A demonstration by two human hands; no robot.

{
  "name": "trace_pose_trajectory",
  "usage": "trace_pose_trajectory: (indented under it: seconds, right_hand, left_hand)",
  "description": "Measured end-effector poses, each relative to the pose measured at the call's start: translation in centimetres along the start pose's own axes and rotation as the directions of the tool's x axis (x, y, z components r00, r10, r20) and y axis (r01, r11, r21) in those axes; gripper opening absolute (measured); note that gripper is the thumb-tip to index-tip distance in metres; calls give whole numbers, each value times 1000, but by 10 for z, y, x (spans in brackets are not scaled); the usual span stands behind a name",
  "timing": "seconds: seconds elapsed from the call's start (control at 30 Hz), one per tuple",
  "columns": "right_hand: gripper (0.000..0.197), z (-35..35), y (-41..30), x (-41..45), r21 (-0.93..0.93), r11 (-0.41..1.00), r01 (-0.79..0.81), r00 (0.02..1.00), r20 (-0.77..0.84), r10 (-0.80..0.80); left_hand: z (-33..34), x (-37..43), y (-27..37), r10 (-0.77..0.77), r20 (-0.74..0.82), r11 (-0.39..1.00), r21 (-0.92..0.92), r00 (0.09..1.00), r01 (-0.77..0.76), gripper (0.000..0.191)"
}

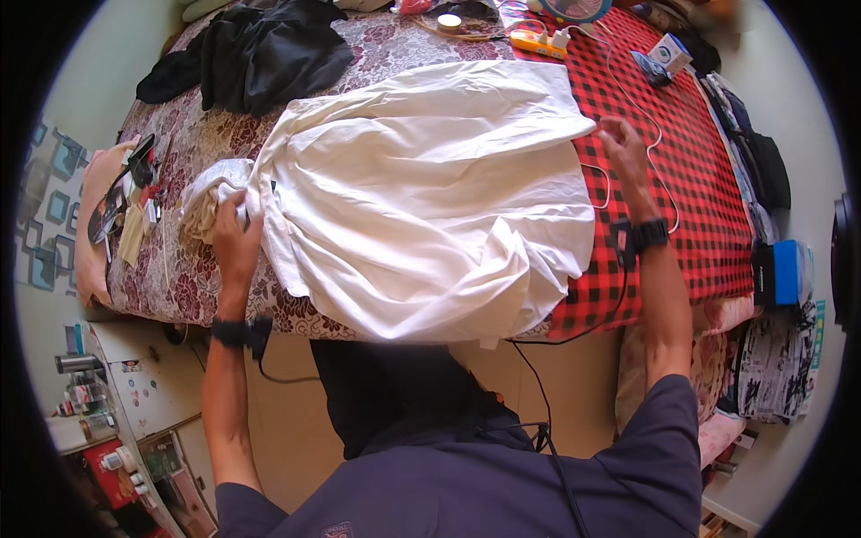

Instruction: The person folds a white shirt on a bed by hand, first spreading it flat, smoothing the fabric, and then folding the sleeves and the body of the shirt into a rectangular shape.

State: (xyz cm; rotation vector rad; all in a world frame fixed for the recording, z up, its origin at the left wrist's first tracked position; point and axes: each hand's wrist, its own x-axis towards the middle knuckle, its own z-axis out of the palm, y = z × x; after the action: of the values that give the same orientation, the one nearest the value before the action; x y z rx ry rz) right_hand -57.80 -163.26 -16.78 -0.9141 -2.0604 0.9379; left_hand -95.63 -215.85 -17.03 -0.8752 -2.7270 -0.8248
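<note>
A white cloth garment point(430, 181) lies spread across the bed in loose wrinkles, with a raised fold near its front edge. At its left end is a bunched off-white cloth bundle point(215, 195), partly shiny; whether it belongs to the garment is unclear. My left hand point(235, 232) is between the bundle and the garment's left edge, fingers touching cloth; any grip is hidden. Just right of the garment's pointed right corner, my right hand point(624, 148) is held with bent fingers and nothing visible in them. Both wrists wear black straps with cabled devices.
A dark garment point(269, 54) lies at the back left of the bed. An orange power strip point(538, 44) with white cords sits behind, near a small fan point(575, 8). A white box point(670, 52) is at back right. Small items rest on a pink pillow point(101, 222).
</note>
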Motion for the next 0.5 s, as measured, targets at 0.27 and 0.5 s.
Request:
trace_pose_trajectory:
  seconds: [0.27, 0.5]
  right_hand:
    - [61, -46, -43, -187, -79, 958, 274, 861, 465, -208]
    - [36, -39, -28, -247, -247, 897, 367, 875, 419, -243]
  left_hand:
    - [-42, -151, 59, 494, 322, 866, -101, 808, -489, 69]
    - [-41, -192, 54, 537, 341, 832, -68, 771, -550, 46]
